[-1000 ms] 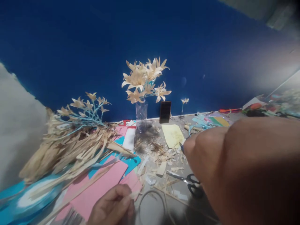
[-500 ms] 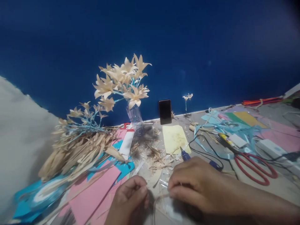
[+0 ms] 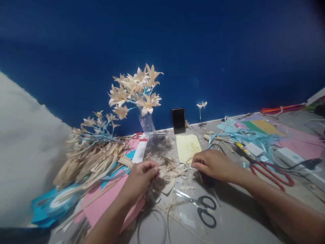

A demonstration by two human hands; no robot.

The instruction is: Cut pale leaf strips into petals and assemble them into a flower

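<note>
My left hand (image 3: pixel 144 174) is closed, thumb and fingers together above the dry scraps. Anything in its pinch is too small to make out. My right hand (image 3: pixel 212 165) reaches to the lower right edge of a stained yellow paper sheet (image 3: pixel 188 147), fingers curled down. A dark shape lies under its palm, and what the fingertips hold is hidden. Between the hands is a heap of pale husk scraps (image 3: pixel 172 167). Nearer me, small scissors (image 3: pixel 198 203) with black handles lie with blades apart. A loop of thin wire (image 3: pixel 139 225) rests near the front.
Cream flowers (image 3: pixel 137 86) stand in a clear vase (image 3: pixel 148 127), with more on blue stems over dry husks (image 3: pixel 93 162) at left. Pink paper (image 3: pixel 101 206) and blue tape (image 3: pixel 61 202) lie there. A phone (image 3: pixel 178 121) leans on the wall. Red-handled scissors (image 3: pixel 275 174), ribbon and cables fill the right.
My right hand has moved forward and off the small scissors, which now lie uncovered. My left hand has also moved forward. The dark blue tool near the yellow sheet is now covered by my right hand.
</note>
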